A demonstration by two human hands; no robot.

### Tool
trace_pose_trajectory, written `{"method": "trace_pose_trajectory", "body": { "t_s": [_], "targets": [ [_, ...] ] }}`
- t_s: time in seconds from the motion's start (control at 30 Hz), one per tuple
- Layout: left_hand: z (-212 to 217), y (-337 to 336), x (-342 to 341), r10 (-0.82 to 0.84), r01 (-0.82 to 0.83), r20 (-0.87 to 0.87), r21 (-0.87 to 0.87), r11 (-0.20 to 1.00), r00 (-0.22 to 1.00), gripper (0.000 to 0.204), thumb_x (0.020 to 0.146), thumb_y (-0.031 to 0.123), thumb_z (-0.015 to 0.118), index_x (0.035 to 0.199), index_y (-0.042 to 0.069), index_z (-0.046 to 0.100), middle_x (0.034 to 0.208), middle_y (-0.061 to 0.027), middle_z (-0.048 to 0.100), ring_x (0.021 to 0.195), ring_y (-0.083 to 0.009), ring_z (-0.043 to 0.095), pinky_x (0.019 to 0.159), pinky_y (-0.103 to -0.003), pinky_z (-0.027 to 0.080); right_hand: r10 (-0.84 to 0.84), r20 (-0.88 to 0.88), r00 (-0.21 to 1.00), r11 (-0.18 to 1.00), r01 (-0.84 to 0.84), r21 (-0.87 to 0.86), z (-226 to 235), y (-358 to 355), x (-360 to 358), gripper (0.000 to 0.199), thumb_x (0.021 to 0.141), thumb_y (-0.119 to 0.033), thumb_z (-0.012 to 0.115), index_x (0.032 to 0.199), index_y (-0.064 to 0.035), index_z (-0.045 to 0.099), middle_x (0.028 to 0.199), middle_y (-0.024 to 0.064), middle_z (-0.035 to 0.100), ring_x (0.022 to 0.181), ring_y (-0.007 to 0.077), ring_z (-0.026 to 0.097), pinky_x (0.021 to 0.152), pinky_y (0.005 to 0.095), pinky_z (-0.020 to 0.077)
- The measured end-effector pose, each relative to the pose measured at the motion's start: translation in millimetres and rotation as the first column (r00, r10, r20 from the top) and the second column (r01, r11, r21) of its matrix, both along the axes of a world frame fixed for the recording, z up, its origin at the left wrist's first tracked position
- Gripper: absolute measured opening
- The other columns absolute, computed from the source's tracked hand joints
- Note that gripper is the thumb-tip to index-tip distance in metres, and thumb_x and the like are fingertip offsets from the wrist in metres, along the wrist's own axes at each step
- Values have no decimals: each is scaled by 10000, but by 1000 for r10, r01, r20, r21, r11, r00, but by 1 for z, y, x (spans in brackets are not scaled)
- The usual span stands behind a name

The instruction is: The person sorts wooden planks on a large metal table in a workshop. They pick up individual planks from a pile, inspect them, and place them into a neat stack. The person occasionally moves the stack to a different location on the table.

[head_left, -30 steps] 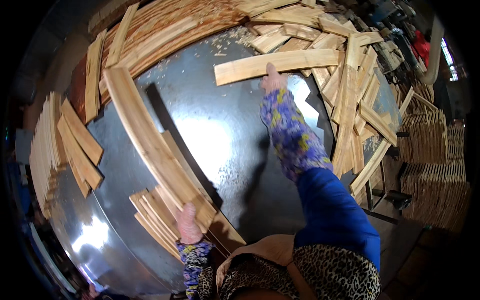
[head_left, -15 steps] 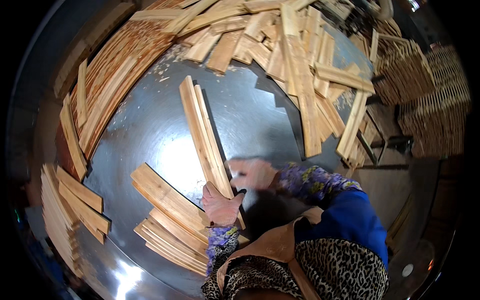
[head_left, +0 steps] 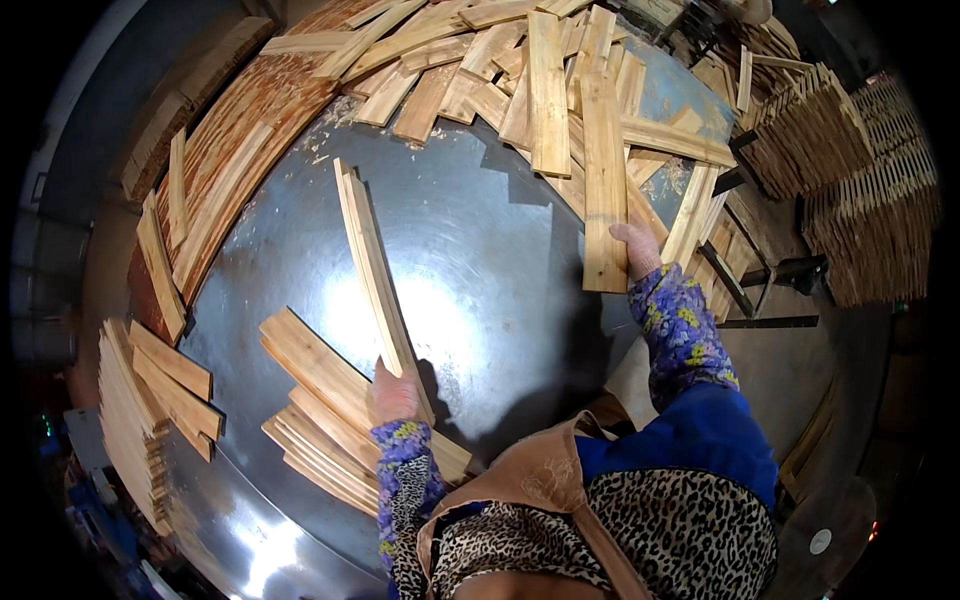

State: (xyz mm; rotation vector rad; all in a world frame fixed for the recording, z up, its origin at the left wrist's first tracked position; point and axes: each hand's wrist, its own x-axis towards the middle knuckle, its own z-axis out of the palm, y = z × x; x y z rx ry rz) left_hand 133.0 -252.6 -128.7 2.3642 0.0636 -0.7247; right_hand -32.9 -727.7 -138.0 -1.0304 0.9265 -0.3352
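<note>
My left hand [head_left: 397,393] is closed around the near end of a few narrow wooden boards [head_left: 368,270], which stand on edge side by side and slant away over the metal tabletop [head_left: 480,250]. Out to the right, my right hand [head_left: 640,250] grips the right edge of a wide wooden plank [head_left: 604,170] close to its near end. That plank lies against a loose heap of planks [head_left: 500,75]. Just left of my left hand, a fanned stack of boards [head_left: 318,355] rests on the table, its near end partly behind my forearm.
On the far left lies a long bundle of reddish-brown strips [head_left: 245,130] with loose boards on top. A neat board stack [head_left: 130,430] stands at the left edge. Tall stacks of slats [head_left: 865,200] rise at the right beside a metal frame [head_left: 760,270]. Wood chips are scattered near the heap.
My right hand has left the boards at my left hand and moved right to grip a plank. The held boards have shifted slightly left. Planks in the heap lie differently.
</note>
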Motion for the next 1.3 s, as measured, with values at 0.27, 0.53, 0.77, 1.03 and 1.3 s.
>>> {"method": "trace_pose_trajectory", "body": {
  "t_s": [0.27, 0.53, 0.77, 1.03, 1.3],
  "targets": [
    [-37, 34, -23, 62, -62, -5, -32, 998, 998, 735, 895, 484, 760, 1387, -59, 696, 1253, -279, 790, 1190, -443, 744, 1068, -482, 542, 133, 203, 970, 966, -173, 193, 1, 69, 3, 758, 939, -191, 674, 1637, 18, 468, 1423, 199, 697, 1248, 328, 717, 1104, 458, 580],
    [4, 33, -109, 541, -711, -472, -554, 433, 697, 657, 864, 122, 745, 1491, -46, 640, 1253, -133, 767, 1110, -269, 715, 1052, -386, 552, 616, 148, 774, 767, -632, 109, -38, 163, 43, 652, 1014, -106, 622, 1635, 18, 467, 1381, 179, 700, 1244, 264, 703, 1096, 424, 581],
    [83, 120, -78, 596, -750, -539, -639, 171, 595, 662, 935, 118, 684, 1562, -51, 560, 1359, -207, 738, 1200, -341, 737, 1075, -460, 600, 875, -447, 188, 89, -968, -234, -50, 348, 29, 731, 1037, -255, 678, 1667, -9, 402, 1478, 310, 664, 1398, 437, 637, 1166, 480, 513],
    [75, 283, 51, 787, -740, -330, -633, 225, 522, 511, 946, 197, 707, 1401, -36, 703, 1227, -220, 788, 1089, -352, 785, 976, -468, 646, 992, -52, 117, 90, -926, -366, -43, 370, 24, 706, 1030, -186, 658, 1660, -9, 395, 1463, 298, 656, 1309, 452, 686, 1051, 480, 576],
    [78, 435, 227, 840, -738, 411, -429, 522, 355, 654, 981, 423, 748, 1431, -48, 689, 1400, -242, 745, 1348, -382, 681, 1148, -464, 515, 957, -180, 228, 108, -856, -505, -36, 380, 20, 654, 1046, -202, 681, 1632, 8, 483, 1337, 213, 749, 1122, 316, 771, 931, 404, 604]
  ]
}}
